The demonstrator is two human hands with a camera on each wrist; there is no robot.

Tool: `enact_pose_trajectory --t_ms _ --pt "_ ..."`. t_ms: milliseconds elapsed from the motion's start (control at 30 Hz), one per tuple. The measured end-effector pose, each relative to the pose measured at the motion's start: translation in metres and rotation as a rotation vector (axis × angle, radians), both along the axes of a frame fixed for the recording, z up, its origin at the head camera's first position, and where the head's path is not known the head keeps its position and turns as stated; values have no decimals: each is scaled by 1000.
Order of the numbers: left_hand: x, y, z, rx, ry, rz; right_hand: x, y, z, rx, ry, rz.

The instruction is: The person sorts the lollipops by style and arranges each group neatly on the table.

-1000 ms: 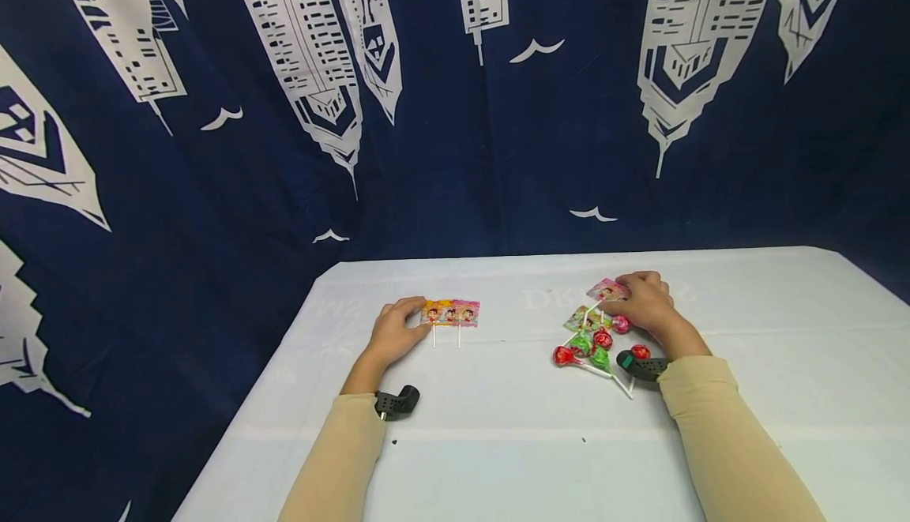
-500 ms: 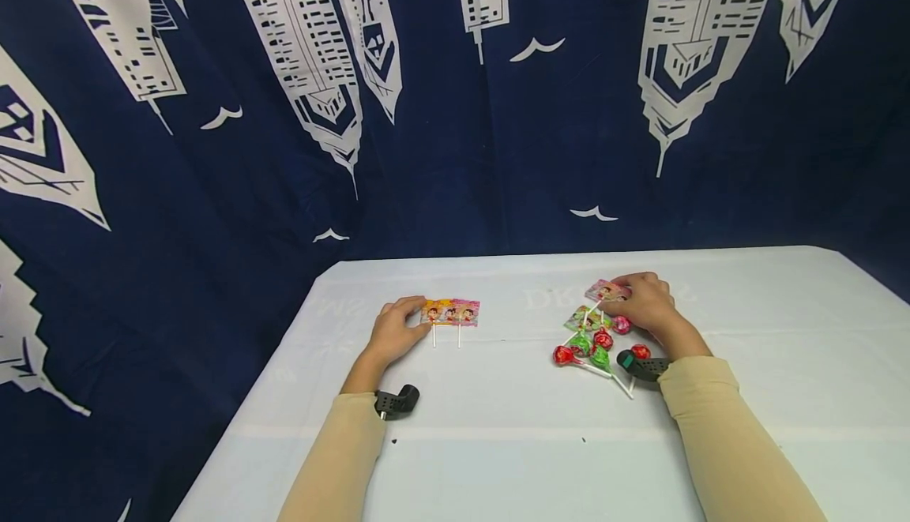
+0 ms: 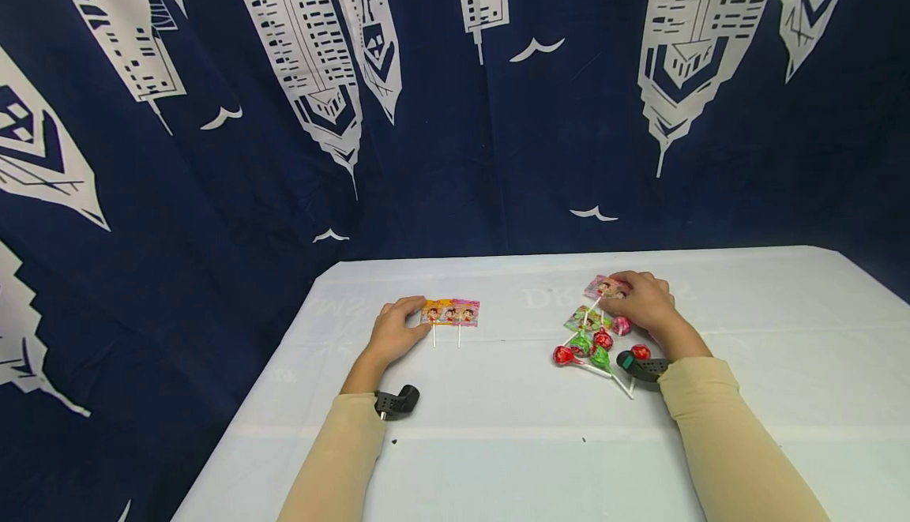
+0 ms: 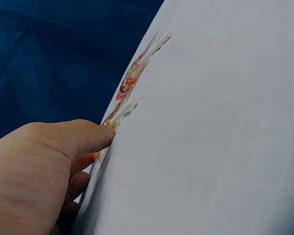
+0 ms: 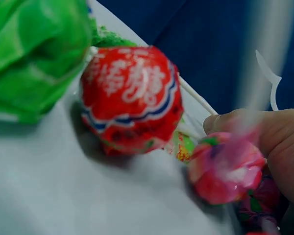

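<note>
My left hand (image 3: pixel 395 334) pinches the left end of an orange flat-wrapped lollipop (image 3: pixel 435 313). A pink flat-wrapped lollipop (image 3: pixel 467 313) lies right beside it, both sticks pointing toward me. In the left wrist view the thumb (image 4: pixel 95 137) presses at the wrapper near its stick; the other fingers are partly hidden. At the right, my right hand (image 3: pixel 645 301) pinches another pink flat-wrapped lollipop (image 3: pixel 601 286) at the back of a lollipop pile. Just in front of it lies a green flat-wrapped lollipop (image 3: pixel 577 320). The right wrist view shows the thumb (image 5: pixel 286 134) behind a pink ball lollipop (image 5: pixel 225 169).
Ball lollipops cluster near the right wrist: a red one (image 3: pixel 562 356), a green one (image 3: pixel 600 358) and several more. Another red lollipop (image 3: pixel 641 351) sits by the black wristband (image 3: pixel 643 366). A dark blue patterned cloth (image 3: pixel 441 159) hangs behind the white table (image 3: pixel 498 411).
My right hand has shifted slightly left, and the pink flat-wrapped lollipop in it has moved a little up and left. The left hand and its lollipops stay put.
</note>
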State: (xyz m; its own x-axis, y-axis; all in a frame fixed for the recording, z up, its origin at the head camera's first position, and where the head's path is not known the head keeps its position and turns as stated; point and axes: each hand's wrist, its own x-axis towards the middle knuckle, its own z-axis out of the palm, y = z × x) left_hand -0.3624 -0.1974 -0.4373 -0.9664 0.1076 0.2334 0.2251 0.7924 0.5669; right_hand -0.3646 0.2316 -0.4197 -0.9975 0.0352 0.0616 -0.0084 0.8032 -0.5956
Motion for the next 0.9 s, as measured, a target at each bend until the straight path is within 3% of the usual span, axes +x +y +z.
enact_pose_trajectory --t_ms 267,900 --pt "0 0 1 -2 -11 8 1 -3 9 -110 34 47" --pt "3 1 2 3 -1 7 4 -29 34 -114 122 155"
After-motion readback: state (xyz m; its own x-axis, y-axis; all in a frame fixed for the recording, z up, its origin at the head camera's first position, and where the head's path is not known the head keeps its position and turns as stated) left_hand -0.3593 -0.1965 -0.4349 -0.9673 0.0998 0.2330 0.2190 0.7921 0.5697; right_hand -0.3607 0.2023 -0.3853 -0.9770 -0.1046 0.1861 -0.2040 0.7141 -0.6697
